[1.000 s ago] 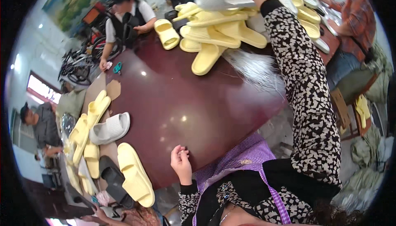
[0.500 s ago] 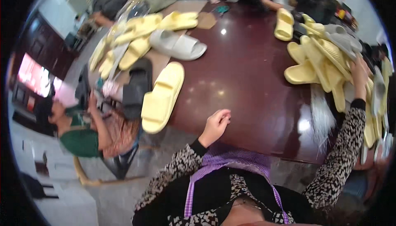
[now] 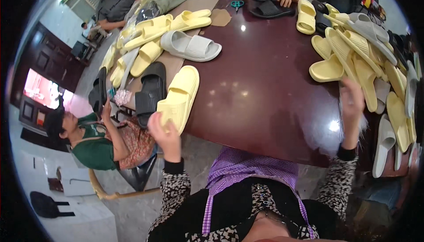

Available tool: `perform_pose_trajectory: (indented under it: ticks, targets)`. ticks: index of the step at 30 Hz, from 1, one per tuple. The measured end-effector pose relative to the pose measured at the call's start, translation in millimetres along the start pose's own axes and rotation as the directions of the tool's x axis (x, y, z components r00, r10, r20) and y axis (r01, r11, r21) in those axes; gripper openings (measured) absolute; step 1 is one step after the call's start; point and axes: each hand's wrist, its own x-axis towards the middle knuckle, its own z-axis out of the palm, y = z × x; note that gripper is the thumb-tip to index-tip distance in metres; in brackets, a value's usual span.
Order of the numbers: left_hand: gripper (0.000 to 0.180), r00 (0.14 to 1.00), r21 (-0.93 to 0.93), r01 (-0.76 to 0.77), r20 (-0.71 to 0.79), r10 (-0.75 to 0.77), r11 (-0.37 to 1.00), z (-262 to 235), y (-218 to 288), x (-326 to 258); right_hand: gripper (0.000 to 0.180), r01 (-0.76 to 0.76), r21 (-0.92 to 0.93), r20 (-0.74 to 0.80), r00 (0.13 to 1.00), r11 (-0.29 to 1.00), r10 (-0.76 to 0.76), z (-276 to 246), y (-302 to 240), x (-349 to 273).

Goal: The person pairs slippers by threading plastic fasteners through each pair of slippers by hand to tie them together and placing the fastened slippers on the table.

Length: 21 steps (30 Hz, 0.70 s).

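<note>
A pair of yellow slippers (image 3: 185, 81), one partly over the other, lies at the table's left edge. My left hand (image 3: 167, 138) is at their near end, thumb and fingers apart; whether it touches them I cannot tell. Motion smears my right hand (image 3: 352, 100), just in front of a heap of yellow and grey slippers (image 3: 340, 56) on the right; its fingers cannot be made out. Beside that wrist, a bundle of thin white strands (image 3: 363, 125) is partly hidden. Black slippers (image 3: 150, 94) lie left of the yellow pair, with a grey pair (image 3: 192, 47) behind.
More yellow slippers (image 3: 152, 34) are piled on cardboard (image 3: 194, 5) at the far left. A seated person in green (image 3: 97, 145) holds a black slipper (image 3: 98, 91). Across the dark red table (image 3: 256, 74), another person handles black slippers (image 3: 270, 10) near green scissors (image 3: 237, 5).
My left hand has moved left to the yellow slippers. My right hand has come off the right-hand heap, back toward me. The person across has set black slippers on the table.
</note>
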Motion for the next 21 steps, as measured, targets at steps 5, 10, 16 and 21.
perform_pose_trajectory:
  ticks: [5,10,16,21]
  targets:
    - [0.027,0.934,-0.052,0.352,-0.052,-0.354,0.935,-19,-89,-32,0.021,0.03,0.275,0.061,0.997,0.961,-0.049,60,-56,-33]
    - [0.036,0.554,-0.489,0.812,0.477,-0.682,0.318,-21,-58,-47,0.019,0.003,0.426,0.264,0.956,0.905,-0.128,83,-66,-54]
    - [0.043,0.504,-0.618,0.783,0.574,-0.645,0.063,-15,-53,-55,0.016,-0.006,0.455,0.324,0.933,0.891,-0.159,90,-64,-73]
    - [0.047,0.481,-0.657,0.746,0.646,-0.593,-0.11,-15,-38,-51,0.015,-0.077,0.47,0.366,0.924,0.88,-0.114,90,-65,-75]
